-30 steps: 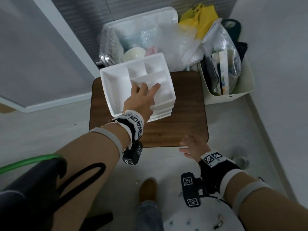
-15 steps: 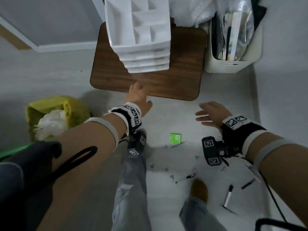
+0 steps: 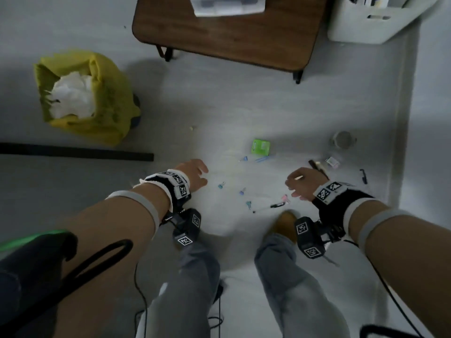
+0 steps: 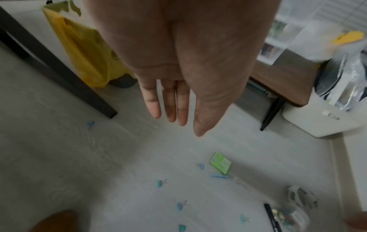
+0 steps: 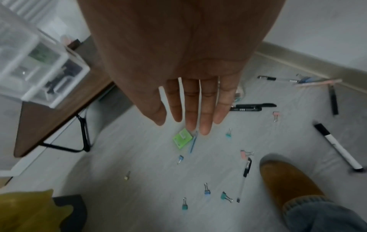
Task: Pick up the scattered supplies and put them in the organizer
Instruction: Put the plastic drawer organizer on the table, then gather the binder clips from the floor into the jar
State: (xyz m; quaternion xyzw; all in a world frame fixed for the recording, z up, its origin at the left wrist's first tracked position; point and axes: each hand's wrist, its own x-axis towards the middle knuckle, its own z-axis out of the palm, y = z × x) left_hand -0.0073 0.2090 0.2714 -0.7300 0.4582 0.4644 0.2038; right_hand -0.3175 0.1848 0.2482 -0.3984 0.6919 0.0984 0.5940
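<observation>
Supplies lie scattered on the grey floor: a green packet (image 3: pixel 260 146) (image 4: pixel 220 163) (image 5: pixel 182 138), several small binder clips (image 3: pixel 221 185) (image 5: pixel 184 205), a clear pen with a black cap (image 3: pixel 269 207) (image 5: pixel 244 179), black markers (image 5: pixel 253 107) and a black-and-white marker (image 5: pixel 337 146). The white organizer (image 3: pixel 227 4) stands on the low brown table (image 3: pixel 231 37). My left hand (image 3: pixel 196 174) (image 4: pixel 174 106) hangs above the floor left of the clips, fingers straight, holding nothing. My right hand (image 3: pixel 299 184) (image 5: pixel 196 109) hovers to their right, fingers spread and empty.
A yellow bag (image 3: pixel 85 96) stuffed with white paper sits at the left. A white bin (image 3: pixel 373 20) stands right of the table. A dark bar (image 3: pixel 75 152) lies on the floor at the left. My brown shoe (image 3: pixel 284 223) (image 5: pixel 292 180) stands beside the pen.
My left hand left the organizer and both hands dropped from the table toward the floor. The view tipped down from the table to the scattered supplies.
</observation>
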